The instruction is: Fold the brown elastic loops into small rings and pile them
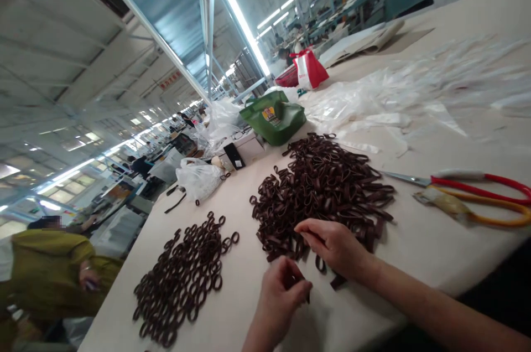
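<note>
A large heap of dark brown loops (319, 186) lies on the pale table, and a flatter pile of small brown rings (182, 280) is spread to its left. My left hand (284, 291) is at the table's front, its fingers closed on a small dark brown piece that shows below the fingertips. Just right of it and higher, my right hand (332, 244) is over the near edge of the heap, thumb and fingertips pinched together. Whatever its fingertips hold, if anything, is too small to name. Some loose loops lie under my right hand.
Scissors (456, 191) with red and orange handles lie at the right. Behind the heap are a green bag (274, 117), a red and white bag (309, 70) and plastic sheets (373, 92). A white plastic bag (199, 177) and a black phone (234, 156) are farther left. A person stands beyond the left edge.
</note>
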### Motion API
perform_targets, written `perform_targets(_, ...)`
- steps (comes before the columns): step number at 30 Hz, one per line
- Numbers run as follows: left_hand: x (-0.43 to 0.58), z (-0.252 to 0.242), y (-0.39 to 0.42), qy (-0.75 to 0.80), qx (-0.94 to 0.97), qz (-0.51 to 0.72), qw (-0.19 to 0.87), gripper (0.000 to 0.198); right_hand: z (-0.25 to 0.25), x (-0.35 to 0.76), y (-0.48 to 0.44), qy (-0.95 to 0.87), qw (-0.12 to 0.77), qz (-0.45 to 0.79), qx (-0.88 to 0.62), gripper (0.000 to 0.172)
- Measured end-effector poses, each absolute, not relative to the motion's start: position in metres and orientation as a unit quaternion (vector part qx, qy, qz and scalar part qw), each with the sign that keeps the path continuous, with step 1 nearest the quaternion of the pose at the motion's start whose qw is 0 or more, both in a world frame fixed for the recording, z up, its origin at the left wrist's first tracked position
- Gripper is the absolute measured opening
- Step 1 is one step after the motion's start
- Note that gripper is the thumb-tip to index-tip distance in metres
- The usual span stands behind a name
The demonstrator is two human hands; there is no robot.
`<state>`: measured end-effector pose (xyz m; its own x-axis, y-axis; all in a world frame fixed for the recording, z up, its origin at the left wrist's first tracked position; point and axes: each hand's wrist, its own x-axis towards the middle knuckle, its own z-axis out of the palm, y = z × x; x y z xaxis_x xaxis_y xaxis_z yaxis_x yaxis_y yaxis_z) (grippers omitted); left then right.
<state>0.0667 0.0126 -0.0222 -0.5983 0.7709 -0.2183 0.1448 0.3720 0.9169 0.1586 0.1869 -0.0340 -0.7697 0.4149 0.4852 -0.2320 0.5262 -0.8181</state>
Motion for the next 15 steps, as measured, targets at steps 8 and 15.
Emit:
perform_targets(8,0.051,-0.023,0.059,0.616,0.230,0.704,0.269,0.053,-0.052,0.147,0.183,-0.753,0.198,0.626,-0.042,0.036)
perform_targets(15,0.071,-0.017,0.058,0.636,0.208,0.701,0.248,0.053,-0.070,0.150,0.206,-0.797,0.250,0.531,-0.146,0.033)
